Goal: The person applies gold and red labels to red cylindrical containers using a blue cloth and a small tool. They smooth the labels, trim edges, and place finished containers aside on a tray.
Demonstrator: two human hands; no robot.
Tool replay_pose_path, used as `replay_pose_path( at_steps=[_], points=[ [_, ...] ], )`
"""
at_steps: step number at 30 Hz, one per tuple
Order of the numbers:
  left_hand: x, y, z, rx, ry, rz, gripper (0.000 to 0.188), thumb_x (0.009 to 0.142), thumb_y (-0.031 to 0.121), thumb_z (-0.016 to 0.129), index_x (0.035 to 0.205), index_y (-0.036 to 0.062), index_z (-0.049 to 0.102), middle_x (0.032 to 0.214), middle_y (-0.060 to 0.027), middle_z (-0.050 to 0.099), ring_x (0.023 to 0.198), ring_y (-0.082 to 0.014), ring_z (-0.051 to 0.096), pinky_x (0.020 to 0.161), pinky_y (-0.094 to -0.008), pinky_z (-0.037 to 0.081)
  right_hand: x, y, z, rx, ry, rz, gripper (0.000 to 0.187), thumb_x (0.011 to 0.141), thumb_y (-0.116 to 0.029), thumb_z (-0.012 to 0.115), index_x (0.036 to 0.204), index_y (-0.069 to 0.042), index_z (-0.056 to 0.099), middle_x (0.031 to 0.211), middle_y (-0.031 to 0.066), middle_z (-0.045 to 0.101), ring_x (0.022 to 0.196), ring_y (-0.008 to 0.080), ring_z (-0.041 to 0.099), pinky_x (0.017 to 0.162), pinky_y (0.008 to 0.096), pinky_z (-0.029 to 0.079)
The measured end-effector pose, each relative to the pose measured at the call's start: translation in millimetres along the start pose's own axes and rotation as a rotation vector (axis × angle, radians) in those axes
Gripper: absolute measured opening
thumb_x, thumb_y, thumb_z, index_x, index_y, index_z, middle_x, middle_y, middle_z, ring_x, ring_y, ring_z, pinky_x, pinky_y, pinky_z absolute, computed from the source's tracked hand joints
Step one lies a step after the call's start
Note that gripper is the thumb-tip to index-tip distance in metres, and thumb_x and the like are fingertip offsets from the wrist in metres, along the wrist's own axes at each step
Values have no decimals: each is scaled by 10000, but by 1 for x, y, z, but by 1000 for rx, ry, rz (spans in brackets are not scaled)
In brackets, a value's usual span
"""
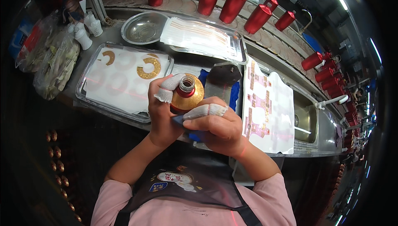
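A red bottle (185, 103) stands upright between my hands, its threaded neck uncapped and its shoulder covered in gold. My left hand (159, 112) is wrapped round its left side, a white cloth sleeve on the thumb or a finger. Close against the bottle's near right side, my right hand (222, 126) is closed with white cloth on its fingers. A small flat blue piece (178, 119) sticks out from its grip beside the bottle; its full shape is hidden. Beyond the bottle is a dark angled metal stand (224, 74) with blue material beneath.
On the left, a metal tray (83, 81) carries a white sheet with gold ring-shaped labels (148, 68). Behind are a steel bowl (143, 27) and a tray of white strips (199, 35). Sheets of pink-gold labels (269, 110) lie right, beside a sink (306, 120). Red bottles (233, 6) line a conveyor.
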State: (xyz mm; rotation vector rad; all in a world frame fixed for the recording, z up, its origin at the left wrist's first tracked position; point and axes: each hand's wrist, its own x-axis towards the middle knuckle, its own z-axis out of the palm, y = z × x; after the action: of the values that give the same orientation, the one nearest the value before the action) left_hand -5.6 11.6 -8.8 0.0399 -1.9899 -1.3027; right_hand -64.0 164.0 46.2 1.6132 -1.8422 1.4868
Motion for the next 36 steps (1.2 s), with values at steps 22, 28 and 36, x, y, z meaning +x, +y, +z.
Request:
replay_pose_path(
  at_steps=[22,28,36],
  points=[
    [4,-70,-29,-340,-349,-199,809,762,36,799,1476,-8,419,1430,-132,523,1333,-222,504,1135,-356,372,-10,16,15,68,348,-113,221,736,-19,759,786,-102,560,820,70,616,844,336,611,827,413,474],
    [-2,-50,-12,-169,-254,-158,726,832,86,756,1464,-6,410,1383,-140,532,1285,-237,531,1102,-358,403,-9,19,17,144,358,-90,226,702,-27,769,777,-115,575,797,55,619,800,326,609,789,408,466],
    [1,-40,-25,-196,-398,-271,841,791,-28,722,1539,-9,338,1517,-148,469,1392,-235,468,1153,-357,366,-7,19,21,160,418,-91,236,676,-47,776,725,-120,557,732,55,608,735,325,589,748,412,448]
  ],
)
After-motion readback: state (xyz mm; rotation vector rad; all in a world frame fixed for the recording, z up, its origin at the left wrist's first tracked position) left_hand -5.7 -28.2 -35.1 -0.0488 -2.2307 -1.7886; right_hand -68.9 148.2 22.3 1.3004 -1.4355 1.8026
